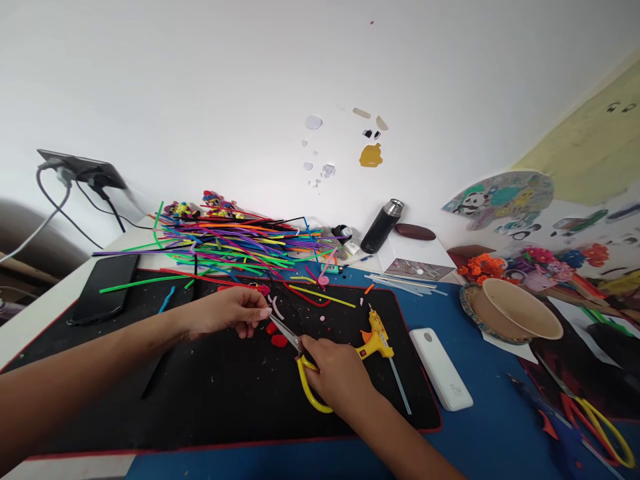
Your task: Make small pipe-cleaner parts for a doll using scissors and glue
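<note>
My right hand [337,375] is closed around the yellow-handled scissors [306,383], whose blades point up and left. The tips of the blades reach my left hand [243,312]. Thumb and fingers of that hand are pinched together, and whatever is between them is too small to make out. Red fuzzy pieces [279,341] lie on the black mat [220,407] just below the blades. Pale curved strips [277,308] are right behind the fingertips. A yellow glue gun [376,339] rests beyond my right hand, a glue stick protruding from its back.
A heap of coloured pipe cleaners [235,240] spreads along the wall. A phone [105,288] lies at left, a white power bank [440,369] at right. At the back stands a black bottle [382,227]. Further right are a beige bowl [523,310] and more scissors [595,420].
</note>
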